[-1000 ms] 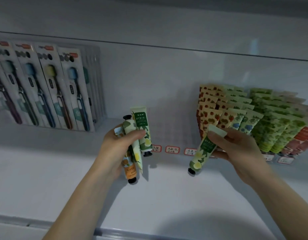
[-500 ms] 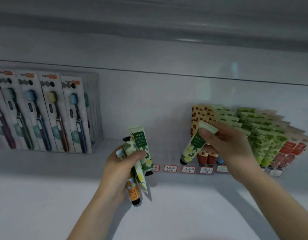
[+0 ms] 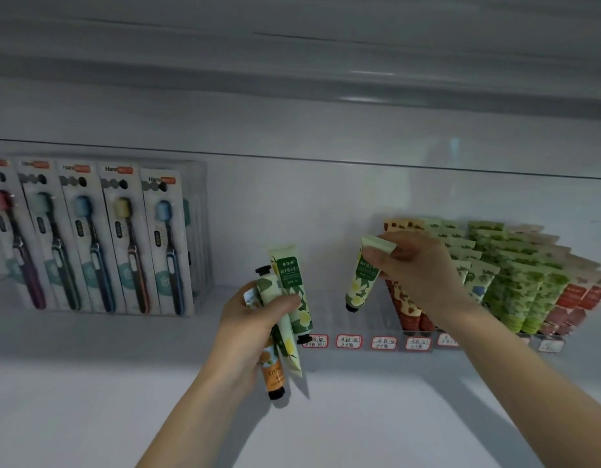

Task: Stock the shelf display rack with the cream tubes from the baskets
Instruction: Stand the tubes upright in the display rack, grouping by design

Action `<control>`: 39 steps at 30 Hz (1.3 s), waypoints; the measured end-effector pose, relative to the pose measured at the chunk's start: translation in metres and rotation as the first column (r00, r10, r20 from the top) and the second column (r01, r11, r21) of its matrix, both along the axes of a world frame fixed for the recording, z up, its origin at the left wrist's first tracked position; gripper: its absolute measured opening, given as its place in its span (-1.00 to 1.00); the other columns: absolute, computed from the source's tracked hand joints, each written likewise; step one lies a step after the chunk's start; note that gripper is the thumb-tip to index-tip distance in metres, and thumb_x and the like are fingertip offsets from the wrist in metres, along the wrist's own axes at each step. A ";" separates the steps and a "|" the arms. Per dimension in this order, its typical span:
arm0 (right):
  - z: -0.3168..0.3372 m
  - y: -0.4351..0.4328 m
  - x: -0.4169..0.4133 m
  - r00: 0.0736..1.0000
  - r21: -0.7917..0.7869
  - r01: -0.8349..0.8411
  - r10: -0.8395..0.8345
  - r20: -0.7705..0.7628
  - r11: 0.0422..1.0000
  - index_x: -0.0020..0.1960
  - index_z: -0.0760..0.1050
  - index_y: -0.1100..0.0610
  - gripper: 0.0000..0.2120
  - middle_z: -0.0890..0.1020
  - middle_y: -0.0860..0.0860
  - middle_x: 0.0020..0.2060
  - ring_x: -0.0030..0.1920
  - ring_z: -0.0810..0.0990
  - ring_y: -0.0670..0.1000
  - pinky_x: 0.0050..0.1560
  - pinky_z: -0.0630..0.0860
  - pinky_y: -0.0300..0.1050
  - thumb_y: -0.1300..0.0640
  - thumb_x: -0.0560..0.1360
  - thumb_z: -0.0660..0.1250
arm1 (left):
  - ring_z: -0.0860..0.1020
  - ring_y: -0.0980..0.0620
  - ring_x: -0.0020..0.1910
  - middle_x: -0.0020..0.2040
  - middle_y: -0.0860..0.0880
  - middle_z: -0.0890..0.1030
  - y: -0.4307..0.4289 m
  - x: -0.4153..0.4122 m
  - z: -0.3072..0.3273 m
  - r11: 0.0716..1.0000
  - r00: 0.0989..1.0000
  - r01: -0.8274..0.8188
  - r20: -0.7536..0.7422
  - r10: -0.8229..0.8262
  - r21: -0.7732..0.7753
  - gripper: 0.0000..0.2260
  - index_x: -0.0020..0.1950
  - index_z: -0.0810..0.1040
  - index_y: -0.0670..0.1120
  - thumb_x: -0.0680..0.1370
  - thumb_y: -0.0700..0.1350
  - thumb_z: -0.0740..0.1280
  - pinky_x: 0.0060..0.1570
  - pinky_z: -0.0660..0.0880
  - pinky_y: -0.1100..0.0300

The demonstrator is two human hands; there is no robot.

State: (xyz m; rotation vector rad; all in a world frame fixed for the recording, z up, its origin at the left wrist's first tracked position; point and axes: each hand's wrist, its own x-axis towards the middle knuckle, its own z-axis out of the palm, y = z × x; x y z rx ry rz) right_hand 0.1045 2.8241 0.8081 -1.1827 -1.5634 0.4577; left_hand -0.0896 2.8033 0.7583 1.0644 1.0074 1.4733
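The cream tube (image 3: 360, 282) going in hangs cap-down and tilted over the empty lanes at the left end of the clear display rack (image 3: 386, 324), just left of the rows already filled. The right hand (image 3: 417, 268) has it by the flat crimped end alone, pinched between thumb and curled fingers, so the body and the black cap dangle below and to the left of the hand. The cap is close to the rack; whether it touches, I cannot tell.

The left hand (image 3: 255, 319) is lower and to the left, out in front of the rack, wrapped round a bundle of spare tubes with the thumb pressed across them. A green-label tube (image 3: 294, 292) stands tallest, cap down. A pale leaf-print tube (image 3: 270, 288) lies beside it, cap up. An orange tube (image 3: 274, 374) pokes out below the palm, cap down.

The stocked tubes (image 3: 515, 275) lean in packed rows behind the right hand, red-bordered price labels (image 3: 349, 341) run along the rack's front edge, and boxed toothbrushes (image 3: 89, 238) stand at the left of the white shelf (image 3: 89, 383).
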 end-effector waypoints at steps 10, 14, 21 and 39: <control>-0.002 -0.001 0.007 0.979 0.047 0.120 -0.126 0.161 0.992 -0.10 0.54 0.06 -0.96 0.56 -0.11 -0.33 -0.35 0.53 -0.22 -0.30 0.44 -0.35 0.16 0.47 0.39 | 0.64 -0.01 -0.28 -0.24 -0.05 0.69 0.006 0.004 -0.008 0.998 0.998 0.039 -0.057 -0.041 -0.040 -0.90 -0.13 0.62 -0.14 0.40 -0.31 0.42 -0.21 0.53 0.14; -0.004 -0.002 0.011 0.972 0.060 0.128 -0.137 0.189 0.990 -0.03 0.60 0.20 -0.87 0.64 0.19 -0.17 -0.13 0.61 0.22 -0.02 0.54 0.17 0.16 0.50 0.35 | 0.63 0.00 -0.34 -0.31 -0.04 0.67 0.004 0.009 -0.011 0.997 0.996 0.056 -0.066 -0.060 -0.053 -0.90 -0.14 0.61 -0.16 0.41 -0.32 0.41 -0.35 0.53 0.20; -0.008 -0.001 0.026 0.957 0.050 0.109 -0.118 0.266 0.993 -0.02 0.57 0.31 -0.81 0.59 0.22 -0.32 -0.24 0.63 0.14 -0.26 0.45 -0.15 0.20 0.55 0.25 | 0.64 0.01 -0.34 -0.26 -0.07 0.69 0.006 0.021 -0.005 0.988 0.984 0.135 -0.107 -0.142 -0.072 -0.89 -0.13 0.62 -0.15 0.41 -0.32 0.41 -0.43 0.52 0.27; -0.008 0.012 0.038 0.875 0.113 0.113 -0.152 0.459 0.987 -0.11 0.59 0.30 -0.88 0.45 -0.11 -0.44 -0.48 0.40 -0.17 -0.42 0.30 -0.41 0.24 0.49 0.33 | 0.64 -0.02 -0.35 -0.24 -0.11 0.68 0.009 0.028 -0.012 0.988 0.986 0.105 -0.116 -0.118 -0.111 -0.90 -0.10 0.61 -0.18 0.41 -0.31 0.39 -0.42 0.53 0.23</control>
